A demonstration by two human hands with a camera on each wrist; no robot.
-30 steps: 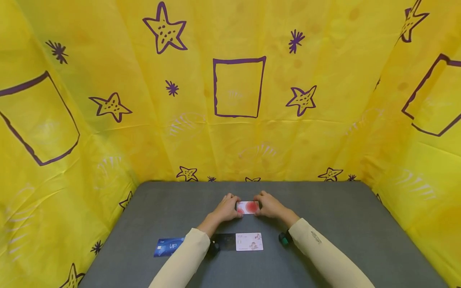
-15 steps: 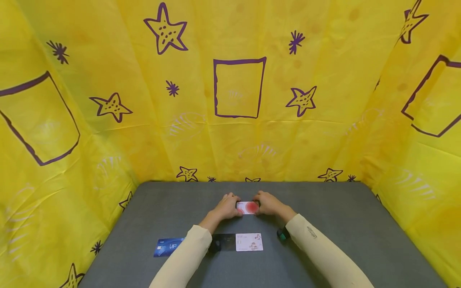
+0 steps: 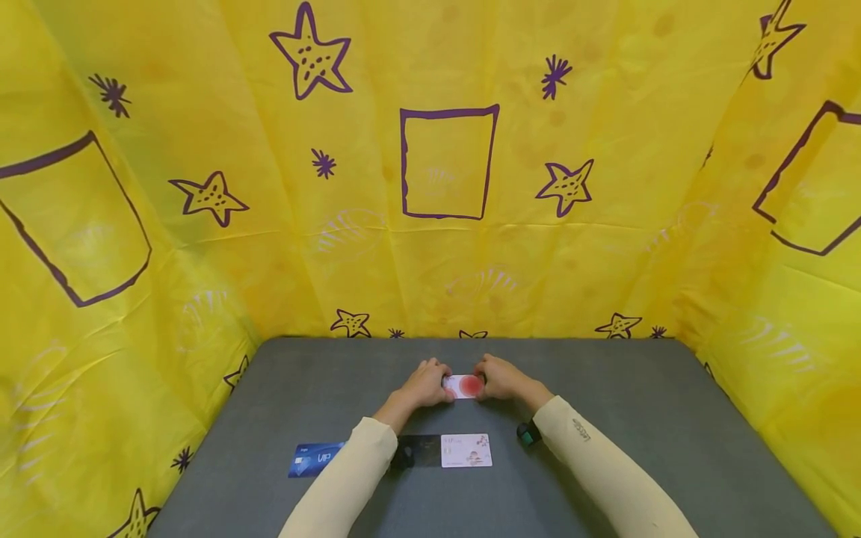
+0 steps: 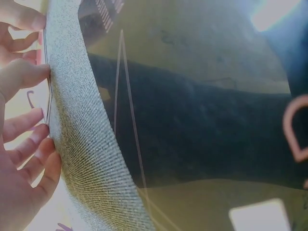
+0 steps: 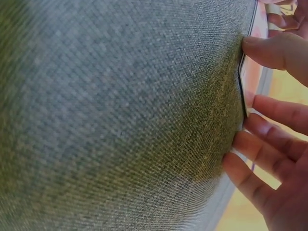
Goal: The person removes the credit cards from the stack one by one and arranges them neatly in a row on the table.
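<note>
A white card with red circles (image 3: 464, 386) lies at the back middle of the grey table, with a thin dark edge showing under it in the right wrist view. My left hand (image 3: 427, 383) pinches its left end between thumb and fingers. At the right end, my right hand (image 3: 501, 378) pinches it the same way. Nearer to me is a row of cards: a blue VIP card (image 3: 311, 459) partly behind my left sleeve, a glossy black card (image 3: 425, 451), and a white VIP card (image 3: 466, 450) with a floral print. The black card looms large in the left wrist view.
The grey cloth-like tabletop (image 3: 605, 426) stretches out on both sides of my arms. Yellow curtains (image 3: 451, 276) with purple drawings enclose its back and sides. A dark wrist device (image 3: 528, 433) sits under my right forearm.
Both hands keep their grip at the card's ends and hardly move. My forearms shift very slightly. The row of cards stays in place.
</note>
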